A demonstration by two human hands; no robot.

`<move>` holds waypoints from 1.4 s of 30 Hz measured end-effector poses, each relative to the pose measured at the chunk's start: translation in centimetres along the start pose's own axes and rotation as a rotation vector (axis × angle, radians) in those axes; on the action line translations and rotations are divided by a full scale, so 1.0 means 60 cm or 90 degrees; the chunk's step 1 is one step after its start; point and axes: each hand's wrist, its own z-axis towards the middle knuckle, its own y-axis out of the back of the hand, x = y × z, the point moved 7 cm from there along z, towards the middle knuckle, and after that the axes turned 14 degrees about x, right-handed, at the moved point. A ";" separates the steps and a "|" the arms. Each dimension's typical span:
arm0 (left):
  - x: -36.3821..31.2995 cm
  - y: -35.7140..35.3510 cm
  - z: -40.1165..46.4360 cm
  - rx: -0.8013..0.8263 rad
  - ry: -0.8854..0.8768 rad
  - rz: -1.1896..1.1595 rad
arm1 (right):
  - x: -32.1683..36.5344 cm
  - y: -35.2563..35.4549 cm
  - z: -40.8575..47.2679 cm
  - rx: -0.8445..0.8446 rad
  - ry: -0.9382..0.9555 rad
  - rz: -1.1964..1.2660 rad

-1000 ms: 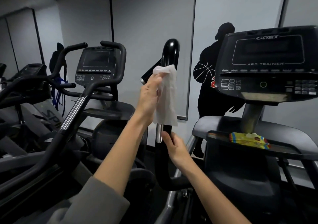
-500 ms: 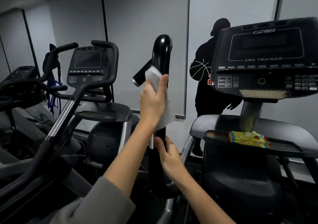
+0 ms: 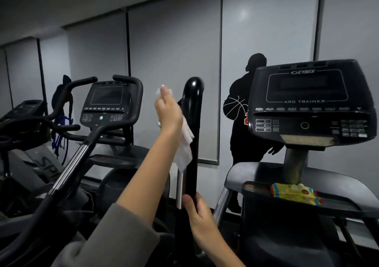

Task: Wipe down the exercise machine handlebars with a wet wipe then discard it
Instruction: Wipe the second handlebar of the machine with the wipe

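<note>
While my right hand (image 3: 200, 213) grips the low part of the handlebar (image 3: 191, 127) to steady it, my left hand (image 3: 168, 111) holds the wipe (image 3: 185, 143) just left of the upright bar, high up near its rounded top. I judge this is mid-wipe: the swinging arm would drift away under pressure, so the lower hand, fingers curled round the tube, is there to brace it. My two hands are well apart, one high, one low, on the same bar.

My left fingers are folded over the upper part of the wipe; a white corner peeks past my fingertips and the rest hangs slack below my palm, brushing or nearly touching the bar. I cannot tell if it presses on the surface. It looks thin, limp and crinkled, soft enough to wrap a round tube.

That bar is glossy black, smooth and hard, with a domed cap that catches the light; a short chrome stub (image 3: 180, 186) runs beside it lower down. To the right, a yellow crinkly pack (image 3: 295, 193) lies in the tray (image 3: 348, 205) under the console (image 3: 307, 102), near enough to reach. I see no bin for the discard.
</note>
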 end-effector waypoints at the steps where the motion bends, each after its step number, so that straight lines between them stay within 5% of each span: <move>1: -0.017 -0.023 -0.003 0.046 -0.060 0.070 | 0.000 0.000 0.002 -0.004 0.001 -0.004; 4: -0.026 -0.066 -0.022 0.101 -0.251 0.371 | -0.011 0.003 0.008 -0.020 -0.011 0.016; 6: -0.018 -0.064 -0.023 0.107 -0.313 0.417 | -0.014 0.000 0.010 -0.009 -0.024 0.023; 12: 0.014 -0.021 -0.044 0.062 -0.221 0.132 | -0.009 -0.004 0.007 -0.005 -0.017 -0.024; 20: 0.062 0.026 -0.124 0.006 -0.216 0.149 | -0.005 -0.002 0.005 -0.016 -0.022 -0.016; 27: 0.000 0.014 -0.069 -0.001 -0.146 -0.103 | 0.004 -0.003 -0.005 0.012 -0.061 -0.018; 30: -0.057 -0.034 -0.037 0.053 -0.280 0.074 | -0.009 -0.003 0.000 0.017 -0.085 -0.039; 34: -0.033 -0.076 -0.018 0.108 -0.389 0.520 | -0.008 0.000 -0.005 0.006 -0.104 -0.018; 42: 0.012 -0.042 -0.113 0.218 -0.589 0.673 | 0.002 0.004 -0.012 -0.010 -0.076 -0.015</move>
